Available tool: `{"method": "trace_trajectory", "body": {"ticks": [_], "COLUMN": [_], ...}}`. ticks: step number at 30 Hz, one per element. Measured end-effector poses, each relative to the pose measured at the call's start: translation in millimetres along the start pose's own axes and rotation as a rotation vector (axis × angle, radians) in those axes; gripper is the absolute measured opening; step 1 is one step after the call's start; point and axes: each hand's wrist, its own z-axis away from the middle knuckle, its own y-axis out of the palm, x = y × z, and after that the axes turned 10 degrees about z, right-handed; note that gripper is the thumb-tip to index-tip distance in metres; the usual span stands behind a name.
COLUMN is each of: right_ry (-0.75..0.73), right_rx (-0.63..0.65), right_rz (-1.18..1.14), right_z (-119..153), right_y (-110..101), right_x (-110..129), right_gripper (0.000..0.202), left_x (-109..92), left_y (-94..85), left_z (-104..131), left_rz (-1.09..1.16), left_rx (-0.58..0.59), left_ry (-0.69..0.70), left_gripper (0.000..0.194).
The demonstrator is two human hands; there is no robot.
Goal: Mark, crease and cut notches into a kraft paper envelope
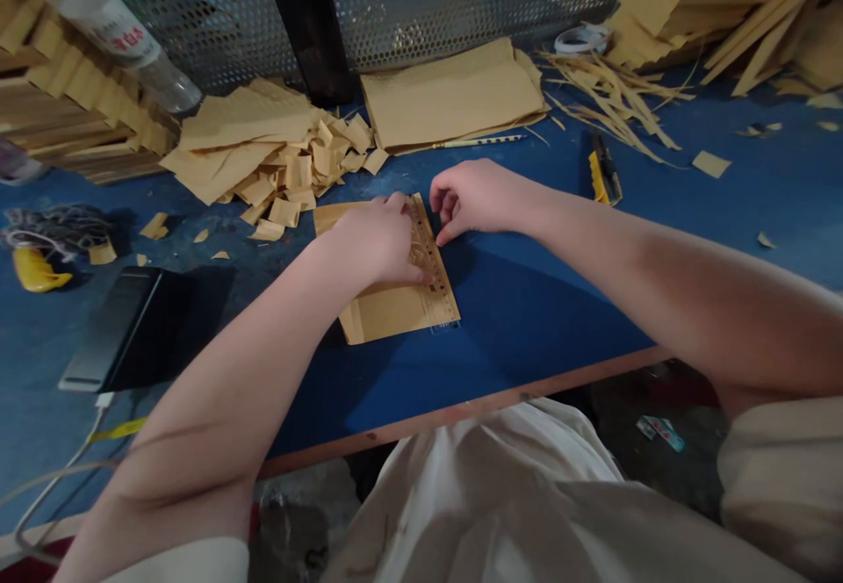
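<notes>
A brown kraft paper piece (388, 313) lies flat on the blue table near its front edge. Along its right side is a clear plastic ruler (435, 271), partly over the paper and jutting slightly past its lower edge. My left hand (378, 241) rests on the paper and ruler, thumb and fingers spread and pressing down. Just right of the ruler hovers my right hand (471, 201); its fingers are curled, with a gap between thumb and forefinger and nothing visible in them.
Small paper offcuts (299, 175) are heaped behind, beside a stack of paper sheets (454, 96) with a pencil (474, 140). A yellow utility knife (602, 175) lies right. A dark phone (309, 25) leans on the mesh. A black power bank (122, 328) and cable sit left.
</notes>
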Motion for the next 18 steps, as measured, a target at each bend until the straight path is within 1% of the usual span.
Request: {"method": "trace_trajectory", "body": {"ticks": [2, 4, 7, 9, 11, 14, 16, 18], "right_ry": [0.001, 0.042, 0.121, 0.149, 0.171, 0.207, 0.211, 0.196], "right_rx": [0.0, 0.026, 0.062, 0.051, 0.004, -0.151, -0.255, -0.319], "right_rz": [0.039, 0.063, 0.084, 0.099, 0.114, 0.119, 0.096, 0.06], "right_z": [-7, -15, -27, -36, -46, -58, -59, -52], "right_y": [-1, -3, -10, -15, -19, -18, -12, -3], "right_x": [-1, 1, 6, 8, 8, 3, -2, -7], "right_gripper": [0.04, 0.044, 0.047, 0.045, 0.037, 0.034, 0.033, 0.03], "left_x": [-2, -2, -1, 0, 0, 0, 1, 2], "left_y": [-2.2, -2.9, -1.7, -0.8, -0.4, -0.5, -0.2, 0.3], "left_z": [1, 1, 0, 0, 0, 0, 0, 0], "left_rz": [-0.004, -0.012, -0.009, -0.005, -0.011, -0.028, -0.03, -0.023], "left_rx": [0.011, 0.025, 0.02, 0.005, 0.004, 0.022, 0.02, 0.007], "left_ry": [-0.006, -0.001, 0.014, 0.043, 0.06, 0.047, 0.052, 0.074], "left_gripper": [0.09, 0.089, 0.095, 0.099, 0.099, 0.095, 0.092, 0.09]}}
